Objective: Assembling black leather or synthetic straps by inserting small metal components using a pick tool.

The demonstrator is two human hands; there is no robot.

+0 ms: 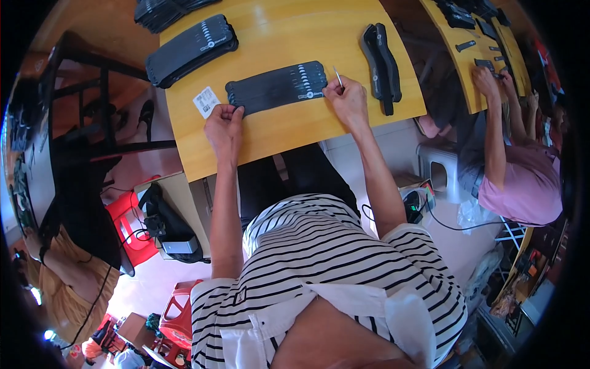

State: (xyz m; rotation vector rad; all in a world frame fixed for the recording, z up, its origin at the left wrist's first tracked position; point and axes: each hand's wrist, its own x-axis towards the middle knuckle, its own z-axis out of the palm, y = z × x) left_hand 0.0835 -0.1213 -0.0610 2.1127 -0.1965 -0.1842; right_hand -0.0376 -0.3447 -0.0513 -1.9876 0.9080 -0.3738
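Note:
A flat dark band [270, 89] with rounded ends and a row of white marks near its right end lies across the yellow table [264, 138] in front of me. My left hand [224, 126] pinches its near left corner between thumb and fingers. Beside its right end, my right hand [348, 103] is closed around a thin, pointed metal tool [338, 75], whose tip points away from me. Whether the tool is tweezers or a pick, I cannot tell. A white printed label card [206, 101] rests just beyond my left hand.
A stack of similar dark bands [192, 52] sits at the far left, with more dark pieces [175, 11] behind it. Folded dark bands [382, 67] lie at the table's right. A co-worker in pink [522, 178] works at another table [458, 52]. Red stool [178, 313] lower left.

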